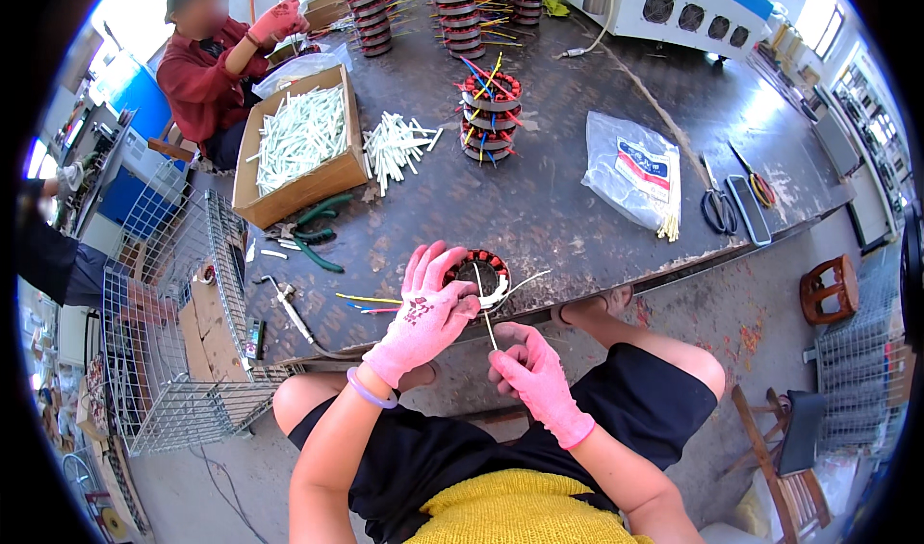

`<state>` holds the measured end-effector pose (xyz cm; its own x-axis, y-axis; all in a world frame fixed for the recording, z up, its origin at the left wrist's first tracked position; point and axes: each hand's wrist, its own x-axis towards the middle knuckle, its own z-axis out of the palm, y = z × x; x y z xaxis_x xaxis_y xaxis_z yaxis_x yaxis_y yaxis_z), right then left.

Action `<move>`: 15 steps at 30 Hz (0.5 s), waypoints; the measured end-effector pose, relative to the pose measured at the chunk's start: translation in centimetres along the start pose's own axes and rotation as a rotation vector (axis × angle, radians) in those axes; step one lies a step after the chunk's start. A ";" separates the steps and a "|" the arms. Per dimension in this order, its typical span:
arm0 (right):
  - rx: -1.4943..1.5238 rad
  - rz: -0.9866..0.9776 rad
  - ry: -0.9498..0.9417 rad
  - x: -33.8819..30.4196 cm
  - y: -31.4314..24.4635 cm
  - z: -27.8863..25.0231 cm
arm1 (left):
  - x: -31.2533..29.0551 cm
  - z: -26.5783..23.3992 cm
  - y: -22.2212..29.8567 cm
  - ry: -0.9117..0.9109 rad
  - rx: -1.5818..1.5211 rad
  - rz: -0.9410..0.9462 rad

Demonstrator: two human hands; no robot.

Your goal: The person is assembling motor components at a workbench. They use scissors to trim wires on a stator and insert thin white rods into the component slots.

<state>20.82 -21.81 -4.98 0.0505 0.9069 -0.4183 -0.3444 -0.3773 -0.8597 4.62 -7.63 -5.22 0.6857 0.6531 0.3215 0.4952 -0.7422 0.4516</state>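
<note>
Lying near left hand (pixel 423 303): green-handled pliers (pixel 316 238)

The left hand in a pink knit glove (pixel 428 303) held a dark ring-shaped coil core with red segments (pixel 492 257) at the near edge of the dark, scuffed worktop (pixel 423 227). The right hand in a pink knit glove (pixel 536 376) pinched a thin white cord (pixel 489 325) between its fingers. Farther left stood an open brown cardboard box (pixel 300 194) full of slim white tubes (pixel 301 140), with green-handled pliers (pixel 320 259) in front. Beyond the hands rose a short stack of similar rings (pixel 491 121).
</note>
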 end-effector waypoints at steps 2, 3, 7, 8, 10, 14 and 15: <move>0.026 -0.023 -0.104 0.3 0.0 -0.5 | -0.1 0.1 -0.3 -0.014 -0.041 -0.019; 0.039 -0.036 -0.154 0.4 0.0 -0.8 | -0.1 0.1 -0.3 -0.022 -0.062 -0.026; 0.060 -0.213 -0.286 1.0 -0.5 -1.4 | 0.0 -0.2 -0.1 0.004 -0.122 -0.027; 0.068 -0.240 -0.313 1.4 -0.6 -1.6 | 0.1 -0.1 -0.1 0.080 -0.126 0.008; 0.058 -0.330 -0.346 2.2 -0.2 -1.8 | 0.3 -0.4 0.2 0.049 -0.140 0.024; -0.052 -0.218 -0.247 3.2 -0.2 -1.5 | -0.1 0.2 -0.4 0.039 -0.197 0.058; -0.061 -0.201 -0.228 3.6 -0.1 -1.6 | -0.1 0.3 -0.5 0.023 -0.220 0.063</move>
<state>22.49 -18.84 -6.89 -0.1021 0.9805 -0.1679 -0.2913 -0.1908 -0.9374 4.46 -7.40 -5.69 0.6978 0.6116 0.3728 0.3216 -0.7325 0.6000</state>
